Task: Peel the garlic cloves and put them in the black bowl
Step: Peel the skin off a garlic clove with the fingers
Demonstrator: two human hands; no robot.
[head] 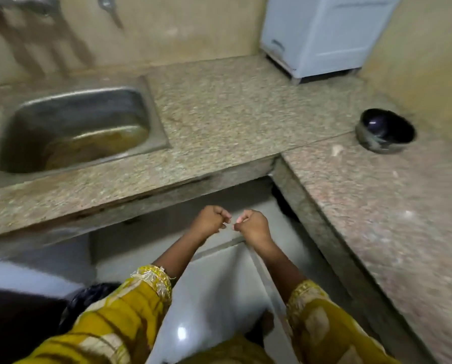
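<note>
A glossy black bowl (386, 130) is seen at 2 o'clock on a countertop (219, 101) speckled beige and brown. At 9 o'clock, a dull grey sink (62, 109) is stained brown — at 6 o'clock, sleeves (130, 311) are patterned mustard yellow and cream.

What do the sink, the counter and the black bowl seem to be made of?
Sink: looks like stainless steel, dull grey with streaky reflections and brownish staining. Counter: speckled stone, probably granite. Black bowl: glossy, with a sharp highlight inside; glazed ceramic or plastic, cannot tell.
</note>
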